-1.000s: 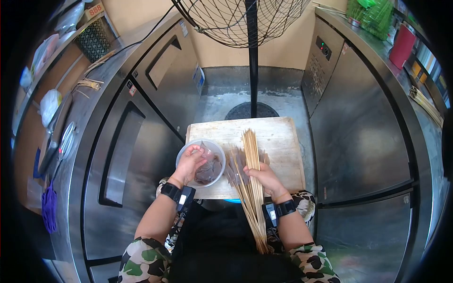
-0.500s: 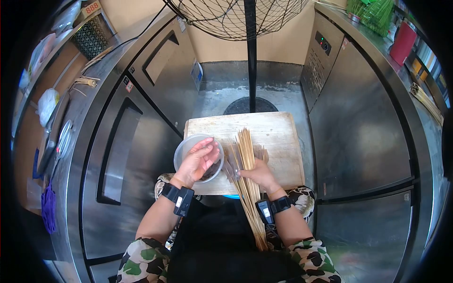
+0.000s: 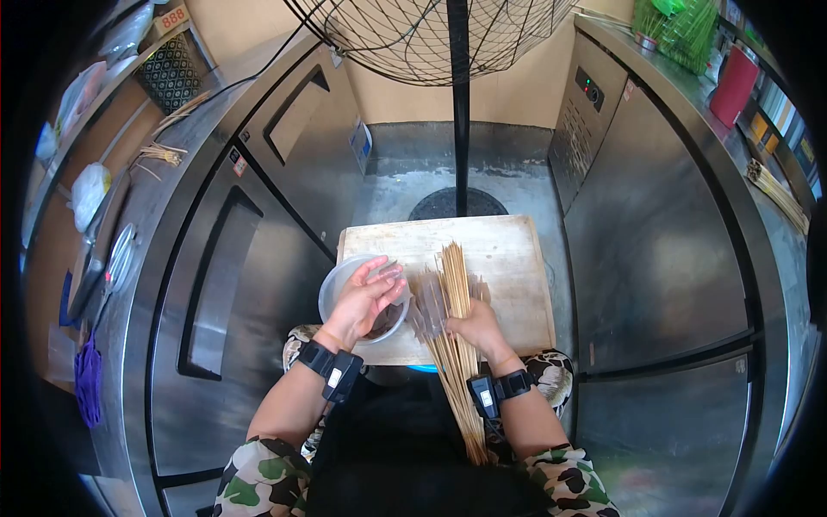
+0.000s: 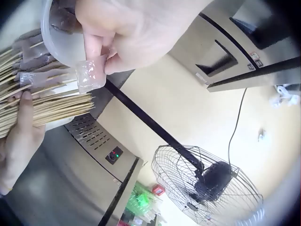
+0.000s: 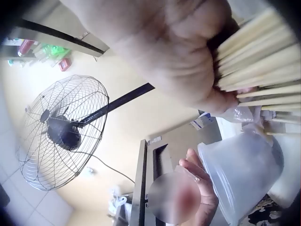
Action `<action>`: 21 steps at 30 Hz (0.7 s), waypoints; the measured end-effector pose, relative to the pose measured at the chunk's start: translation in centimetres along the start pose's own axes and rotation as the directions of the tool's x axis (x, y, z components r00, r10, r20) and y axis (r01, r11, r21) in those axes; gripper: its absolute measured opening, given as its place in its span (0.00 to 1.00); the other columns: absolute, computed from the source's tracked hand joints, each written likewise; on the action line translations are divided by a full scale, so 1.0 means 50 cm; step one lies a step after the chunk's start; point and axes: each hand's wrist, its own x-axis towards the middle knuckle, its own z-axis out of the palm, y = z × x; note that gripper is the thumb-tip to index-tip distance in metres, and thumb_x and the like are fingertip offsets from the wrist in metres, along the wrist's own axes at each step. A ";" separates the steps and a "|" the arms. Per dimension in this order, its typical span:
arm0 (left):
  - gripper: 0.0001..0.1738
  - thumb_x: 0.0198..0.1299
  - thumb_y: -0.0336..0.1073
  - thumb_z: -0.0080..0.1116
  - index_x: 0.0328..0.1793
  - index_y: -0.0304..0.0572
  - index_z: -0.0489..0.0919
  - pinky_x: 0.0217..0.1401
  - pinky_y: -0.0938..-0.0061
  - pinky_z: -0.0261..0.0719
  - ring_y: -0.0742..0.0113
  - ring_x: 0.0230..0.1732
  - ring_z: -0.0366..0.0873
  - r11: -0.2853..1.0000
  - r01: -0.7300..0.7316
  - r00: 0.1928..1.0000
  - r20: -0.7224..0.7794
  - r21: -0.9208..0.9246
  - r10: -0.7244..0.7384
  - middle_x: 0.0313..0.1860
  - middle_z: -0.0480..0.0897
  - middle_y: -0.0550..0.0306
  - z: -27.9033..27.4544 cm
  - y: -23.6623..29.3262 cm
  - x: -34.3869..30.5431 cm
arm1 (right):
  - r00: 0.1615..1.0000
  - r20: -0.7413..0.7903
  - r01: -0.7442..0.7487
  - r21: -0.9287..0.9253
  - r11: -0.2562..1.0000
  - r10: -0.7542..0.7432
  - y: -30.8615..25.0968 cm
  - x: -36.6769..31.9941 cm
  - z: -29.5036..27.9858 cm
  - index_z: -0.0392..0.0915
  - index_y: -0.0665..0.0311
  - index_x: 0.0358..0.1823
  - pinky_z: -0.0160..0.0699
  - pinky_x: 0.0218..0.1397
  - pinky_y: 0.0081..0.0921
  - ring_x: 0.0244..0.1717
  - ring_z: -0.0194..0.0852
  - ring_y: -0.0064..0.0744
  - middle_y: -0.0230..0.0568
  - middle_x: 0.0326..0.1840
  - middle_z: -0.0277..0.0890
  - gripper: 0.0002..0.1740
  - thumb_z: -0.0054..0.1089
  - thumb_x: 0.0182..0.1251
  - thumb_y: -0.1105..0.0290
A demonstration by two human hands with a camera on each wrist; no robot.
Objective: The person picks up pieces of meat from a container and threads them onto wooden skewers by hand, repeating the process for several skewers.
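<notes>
My left hand (image 3: pixel 360 302) is over the right side of a clear plastic tub (image 3: pixel 328 297), palm turned up. In the left wrist view its thumb and fingers pinch a shiny translucent slice of food (image 4: pixel 91 76), right at the tip of a skewer. My right hand (image 3: pixel 479 331) grips a thick bundle of bamboo skewers (image 3: pixel 455 271), points away from me. Beside the bundle, several skewers carry threaded brownish slices (image 3: pixel 428 303); the right thumb lies near one of them in the left wrist view. Darker slices (image 4: pixel 62 18) lie in the tub.
A wooden board (image 3: pixel 508 237) lies across the person's lap under the tub and skewers. Steel cabinets (image 3: pixel 655 224) stand on both sides. Ahead is a wire-cage fan (image 3: pixel 431 43) on a black pole (image 3: pixel 462 146). Loose skewers (image 3: pixel 164 153) lie on the left counter.
My left hand has turned palm up and shifted slightly right with the slice, away from the tub's middle. My right hand keeps its grip on the skewers, almost in place.
</notes>
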 end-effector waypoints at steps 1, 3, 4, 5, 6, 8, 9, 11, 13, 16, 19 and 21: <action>0.26 0.60 0.19 0.49 0.65 0.41 0.61 0.59 0.69 0.77 0.56 0.54 0.76 1.000 -0.027 1.000 0.007 0.014 0.026 0.58 0.72 0.43 0.007 0.003 0.003 | 1.000 0.016 -0.025 0.045 0.999 0.024 -0.008 -0.003 -0.001 0.75 0.71 0.35 0.75 0.30 0.22 0.26 0.75 0.25 0.36 0.28 0.77 0.09 0.60 0.50 0.80; 0.28 0.60 0.18 0.48 0.66 0.42 0.60 0.60 0.68 0.76 0.55 0.54 0.75 0.996 -0.081 0.997 0.023 0.043 0.080 0.59 0.71 0.43 0.024 0.011 0.011 | 0.999 0.043 -0.018 0.181 0.983 0.010 -0.006 -0.006 -0.002 0.76 0.69 0.34 0.75 0.30 0.21 0.26 0.75 0.23 0.35 0.26 0.76 0.07 0.60 0.51 0.79; 0.29 0.59 0.18 0.48 0.67 0.42 0.59 0.61 0.67 0.75 0.55 0.54 0.75 0.992 -0.112 0.994 0.023 0.054 0.110 0.60 0.70 0.44 0.027 0.013 0.021 | 0.998 0.056 -0.014 0.247 0.969 0.000 -0.009 -0.007 -0.002 0.76 0.68 0.33 0.75 0.30 0.21 0.26 0.75 0.22 0.34 0.25 0.76 0.06 0.60 0.51 0.79; 0.30 0.59 0.17 0.48 0.67 0.43 0.58 0.61 0.67 0.75 0.55 0.55 0.75 0.988 -0.142 0.990 0.024 0.065 0.140 0.61 0.69 0.44 0.028 0.015 0.033 | 0.995 0.097 -0.040 0.317 0.948 0.010 -0.014 -0.009 -0.003 0.76 0.67 0.33 0.74 0.30 0.20 0.26 0.75 0.22 0.34 0.25 0.76 0.06 0.60 0.52 0.79; 0.31 0.59 0.17 0.48 0.68 0.43 0.57 0.61 0.67 0.75 0.55 0.55 0.75 0.982 -0.170 0.985 0.025 0.077 0.169 0.61 0.68 0.44 0.031 0.018 0.044 | 0.990 0.139 -0.069 0.385 0.920 0.016 -0.031 -0.019 -0.003 0.75 0.67 0.33 0.74 0.29 0.20 0.25 0.74 0.22 0.33 0.25 0.75 0.05 0.60 0.54 0.79; 0.33 0.58 0.16 0.48 0.69 0.45 0.56 0.60 0.67 0.75 0.55 0.55 0.75 0.962 -0.220 0.975 -0.006 0.159 0.224 0.63 0.67 0.44 0.045 0.028 0.066 | 0.977 0.212 -0.126 0.454 0.882 0.031 -0.052 -0.029 -0.004 0.75 0.66 0.33 0.74 0.29 0.18 0.25 0.74 0.21 0.33 0.26 0.75 0.05 0.62 0.55 0.79; 0.35 0.58 0.15 0.47 0.70 0.45 0.55 0.59 0.67 0.76 0.55 0.55 0.75 0.949 -0.243 0.968 -0.018 0.200 0.251 0.63 0.66 0.43 0.053 0.033 0.078 | 0.969 0.243 -0.153 0.460 0.875 0.042 -0.059 -0.031 -0.003 0.75 0.65 0.33 0.74 0.29 0.18 0.25 0.74 0.21 0.33 0.26 0.76 0.06 0.63 0.55 0.78; 0.37 0.57 0.15 0.47 0.71 0.46 0.53 0.57 0.68 0.77 0.55 0.55 0.76 0.936 -0.266 0.962 -0.006 0.229 0.275 0.64 0.66 0.43 0.059 0.039 0.103 | 0.955 0.295 -0.175 0.466 0.868 0.034 -0.060 -0.029 -0.005 0.75 0.65 0.34 0.74 0.28 0.17 0.25 0.74 0.20 0.33 0.27 0.76 0.07 0.65 0.56 0.77; 0.38 0.57 0.14 0.47 0.72 0.47 0.52 0.56 0.68 0.78 0.55 0.54 0.76 0.921 -0.281 0.957 0.008 0.269 0.290 0.64 0.66 0.43 0.068 0.047 0.119 | 0.941 0.338 -0.167 0.468 0.868 -0.001 -0.054 -0.026 -0.006 0.75 0.65 0.35 0.75 0.28 0.16 0.25 0.74 0.20 0.33 0.28 0.76 0.08 0.66 0.56 0.75; 0.38 0.57 0.14 0.47 0.73 0.47 0.52 0.54 0.69 0.79 0.56 0.53 0.76 0.899 -0.300 0.950 0.018 0.319 0.311 0.64 0.65 0.44 0.085 0.061 0.125 | 0.939 0.342 -0.183 0.466 0.866 0.014 -0.063 -0.030 -0.007 0.75 0.64 0.35 0.73 0.26 0.15 0.23 0.73 0.20 0.34 0.26 0.76 0.09 0.66 0.55 0.75; 0.37 0.58 0.15 0.47 0.72 0.47 0.53 0.53 0.69 0.80 0.56 0.53 0.77 0.892 -0.314 0.945 0.018 0.325 0.326 0.64 0.66 0.45 0.097 0.067 0.122 | 0.937 0.348 -0.188 0.460 0.868 0.019 -0.070 -0.033 -0.004 0.74 0.64 0.35 0.72 0.25 0.15 0.21 0.72 0.19 0.35 0.25 0.76 0.09 0.67 0.55 0.75; 0.36 0.58 0.15 0.47 0.72 0.46 0.54 0.53 0.69 0.80 0.56 0.53 0.77 0.886 -0.318 0.943 0.020 0.337 0.331 0.64 0.66 0.45 0.094 0.066 0.126 | 0.937 0.349 -0.187 0.456 0.870 0.018 -0.072 -0.033 -0.003 0.74 0.64 0.35 0.72 0.25 0.14 0.21 0.72 0.19 0.35 0.25 0.76 0.10 0.67 0.55 0.74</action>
